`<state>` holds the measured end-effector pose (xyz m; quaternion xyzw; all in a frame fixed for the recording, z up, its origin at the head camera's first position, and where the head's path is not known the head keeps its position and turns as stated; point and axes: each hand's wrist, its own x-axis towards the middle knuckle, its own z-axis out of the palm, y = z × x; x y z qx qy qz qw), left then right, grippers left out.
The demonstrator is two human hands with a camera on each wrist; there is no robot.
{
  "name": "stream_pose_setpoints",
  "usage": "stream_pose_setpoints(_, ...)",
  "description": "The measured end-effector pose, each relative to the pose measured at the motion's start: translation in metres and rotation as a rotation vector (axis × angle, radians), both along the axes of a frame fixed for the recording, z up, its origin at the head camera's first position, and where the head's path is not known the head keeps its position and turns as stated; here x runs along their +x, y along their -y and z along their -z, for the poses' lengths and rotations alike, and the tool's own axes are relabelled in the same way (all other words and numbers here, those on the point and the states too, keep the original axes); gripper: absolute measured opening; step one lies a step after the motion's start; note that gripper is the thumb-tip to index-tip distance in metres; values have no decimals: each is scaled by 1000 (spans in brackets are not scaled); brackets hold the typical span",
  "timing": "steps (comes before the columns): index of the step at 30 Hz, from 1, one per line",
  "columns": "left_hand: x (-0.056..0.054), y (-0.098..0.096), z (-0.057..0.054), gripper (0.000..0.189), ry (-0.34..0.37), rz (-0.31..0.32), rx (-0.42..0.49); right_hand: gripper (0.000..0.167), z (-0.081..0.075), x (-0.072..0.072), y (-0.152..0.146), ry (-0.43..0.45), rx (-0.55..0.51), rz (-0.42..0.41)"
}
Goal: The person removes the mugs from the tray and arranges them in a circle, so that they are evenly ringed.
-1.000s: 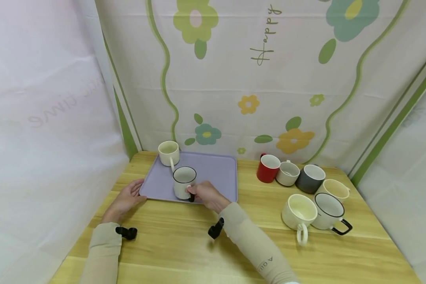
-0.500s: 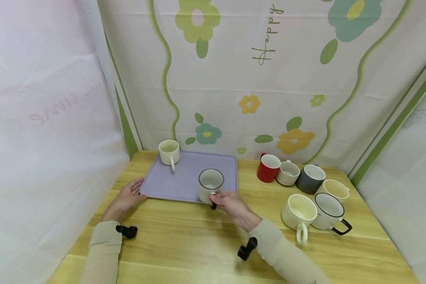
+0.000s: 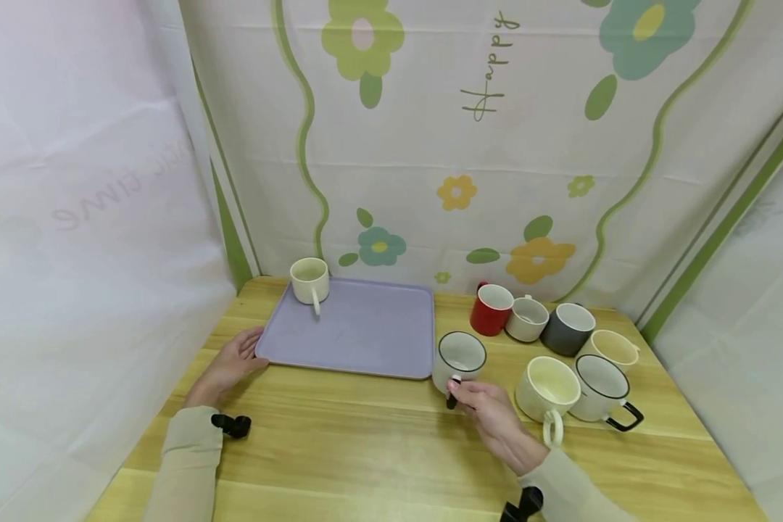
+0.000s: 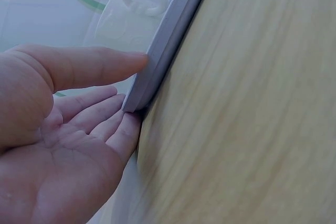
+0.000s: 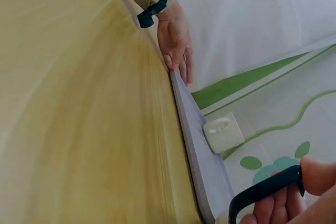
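My right hand grips the black handle of a white mug with a black rim, upright just off the right edge of the lilac tray. In the right wrist view the mug's body is almost wholly out of frame. At the tray's near left corner my left hand rests with fingers straight; the left wrist view has the thumb touching the rim and the other fingers beside the corner. A cream mug stands in the tray's far left corner, handle toward me.
On the right of the wooden table several mugs crowd together: a red one, a small white one, a dark grey one, a pale yellow one, a cream one and another black-rimmed one. Printed curtains enclose the table.
My right hand has carried the black-rimmed mug rightward from over the tray's middle to beyond its right edge. The left hand, tray and cream mug on it stay put.
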<state>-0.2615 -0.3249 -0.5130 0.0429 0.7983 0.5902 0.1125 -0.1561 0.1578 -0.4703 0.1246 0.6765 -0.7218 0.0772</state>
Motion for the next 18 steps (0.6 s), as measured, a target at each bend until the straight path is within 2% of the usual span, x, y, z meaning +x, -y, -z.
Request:
stream_pose_setpoints(3,0,-1,0,84,-3,1,-6,15,4,6,-12,1,-23,40)
stream_pose_setpoints(8,0,-2,1,83,-8,-1,-12,19,8,11,-26,7,-58,109)
stream_pose_setpoints(18,-1,-2,3,83,-8,-13,-26,20,20,9,-38,22,-79,187)
